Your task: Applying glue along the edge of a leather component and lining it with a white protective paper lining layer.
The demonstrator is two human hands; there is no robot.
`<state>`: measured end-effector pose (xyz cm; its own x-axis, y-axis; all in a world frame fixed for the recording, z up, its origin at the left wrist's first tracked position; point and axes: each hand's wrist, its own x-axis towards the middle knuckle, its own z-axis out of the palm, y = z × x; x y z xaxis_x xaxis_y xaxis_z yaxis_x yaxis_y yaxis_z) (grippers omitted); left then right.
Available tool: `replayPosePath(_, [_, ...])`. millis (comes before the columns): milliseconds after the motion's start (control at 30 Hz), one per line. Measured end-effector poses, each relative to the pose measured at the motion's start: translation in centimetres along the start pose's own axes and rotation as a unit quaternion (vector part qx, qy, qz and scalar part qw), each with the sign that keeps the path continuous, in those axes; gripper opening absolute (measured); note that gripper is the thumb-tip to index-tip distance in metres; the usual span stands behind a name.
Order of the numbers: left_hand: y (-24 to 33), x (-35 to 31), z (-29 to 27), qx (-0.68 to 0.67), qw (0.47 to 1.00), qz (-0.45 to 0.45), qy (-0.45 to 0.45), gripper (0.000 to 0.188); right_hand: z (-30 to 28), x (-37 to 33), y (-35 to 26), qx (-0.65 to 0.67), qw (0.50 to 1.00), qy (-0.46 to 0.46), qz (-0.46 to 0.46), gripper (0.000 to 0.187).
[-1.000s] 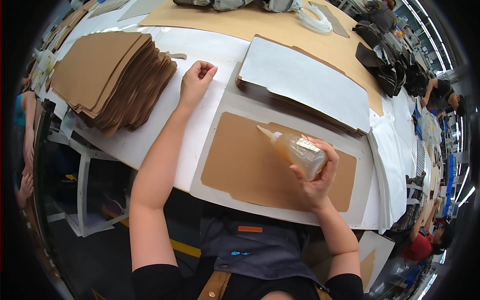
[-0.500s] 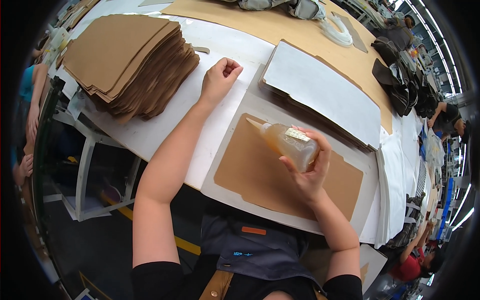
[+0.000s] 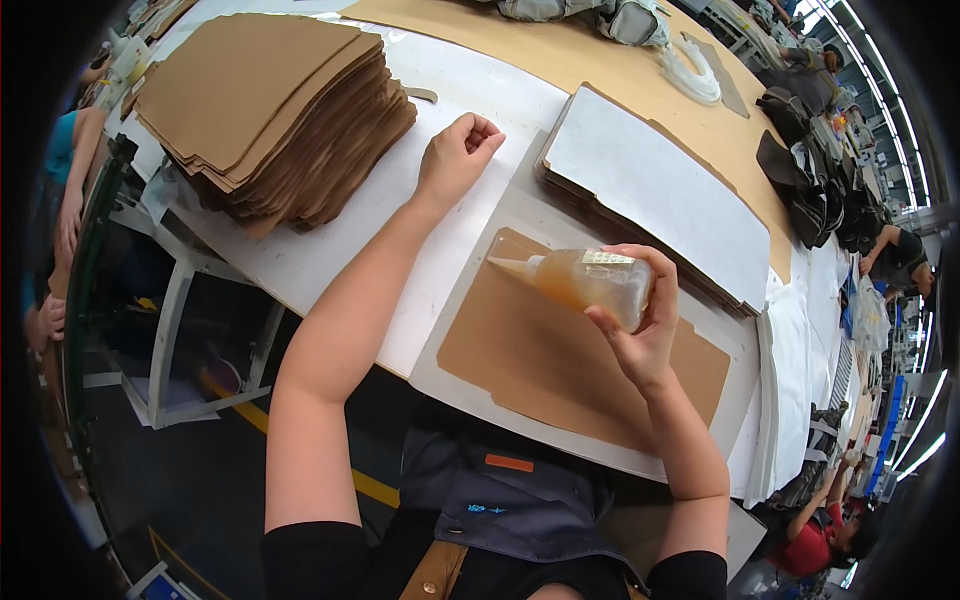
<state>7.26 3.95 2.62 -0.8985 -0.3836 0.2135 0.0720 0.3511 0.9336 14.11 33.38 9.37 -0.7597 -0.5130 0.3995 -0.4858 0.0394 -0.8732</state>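
Note:
A brown cardboard panel [image 3: 570,370] lies flat on a grey board [image 3: 455,385] in front of me. Above it, my right hand [image 3: 645,315] grips a clear squeeze bottle [image 3: 570,282], holding amber liquid, most likely glue. The bottle lies nearly level, its narrow nozzle pointing left over the panel's left part; whether the tip touches the panel I cannot tell. My left hand [image 3: 460,162] is closed with curled fingers and nothing visible in it. It hovers by the white tabletop, between a tall stack of brown cardboard panels [image 3: 260,95] and a stack topped with a white sheet [image 3: 655,175].
A thin curved strip [image 3: 422,95] sits beside the brown stack. Farther back are a coil of white tubing [image 3: 692,75] and grey fabric pieces [image 3: 632,22]. White cloth [image 3: 788,390] hangs at the right, with black items [image 3: 800,190] beyond. Other people work at both sides.
The squeeze bottle has turned closer to level, and its nozzle has moved toward the panel's left edge. My left hand stays closed in about the same place; the whole view has shifted slightly.

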Motion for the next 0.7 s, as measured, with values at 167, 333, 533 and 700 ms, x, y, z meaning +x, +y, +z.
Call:
replayPosePath(167, [-0.3, -0.1, -0.2, 0.0, 1.0, 0.004, 0.001, 0.019, 0.2, -0.7, -0.6, 0.025, 0.999, -0.035, 0.012, 0.068])
replayPosePath(333, [-0.4, 0.0, -0.1, 0.013, 1.0, 0.014, 0.014, 0.021, 0.6, -1.8, -1.0, 0.064, 0.995, -0.08, -0.006, 0.07])
replayPosePath(533, [-0.1, 0.0, -0.3, 0.011, 1.0, 0.006, -0.013, 0.021, 1.4, -3.8, -1.8, 0.1, 0.987, -0.125, -0.009, 0.072])
replayPosePath(700, [-0.3, 0.1, -0.2, 0.007, 1.0, 0.016, 0.001, 0.022, 1.1, -5.1, -3.3, 0.209, 0.972, -0.072, 0.078, 0.069])
